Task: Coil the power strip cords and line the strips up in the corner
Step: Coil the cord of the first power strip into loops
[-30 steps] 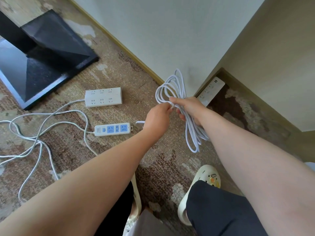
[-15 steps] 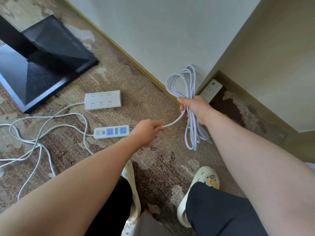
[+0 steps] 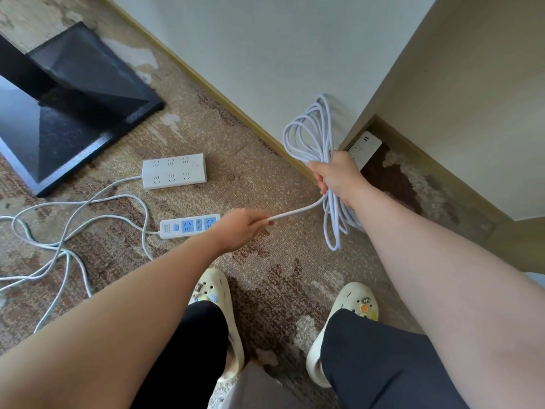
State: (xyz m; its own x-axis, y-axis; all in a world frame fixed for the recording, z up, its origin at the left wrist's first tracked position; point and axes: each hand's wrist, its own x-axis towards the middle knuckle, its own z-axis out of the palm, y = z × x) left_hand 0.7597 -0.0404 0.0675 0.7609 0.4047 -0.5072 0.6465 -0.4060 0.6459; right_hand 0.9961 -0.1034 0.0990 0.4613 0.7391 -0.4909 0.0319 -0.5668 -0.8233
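Note:
My right hand [image 3: 339,175] grips a bundle of white cord loops [image 3: 309,134] held upright in front of the wall. The loops hang down below my fist. One strand of that cord [image 3: 298,212] runs left to my left hand [image 3: 239,228], which pinches its end. A white power strip [image 3: 364,147] lies in the corner, partly hidden behind my right hand. On the carpet to the left lie a wide white strip [image 3: 174,171] and a narrow strip with blue sockets [image 3: 188,225], partly covered by my left hand. Their cords [image 3: 67,231] lie tangled and loose.
A black stand base [image 3: 70,113] occupies the far left of the carpet. Two walls meet at the corner, with a skirting board [image 3: 224,98] along the floor. My feet in cream clogs [image 3: 218,293] stand at the bottom of the view.
My left hand has moved down and left away from the bundle, drawing a strand of cord out straight. My right hand has lifted the loops slightly right, nearer the corner.

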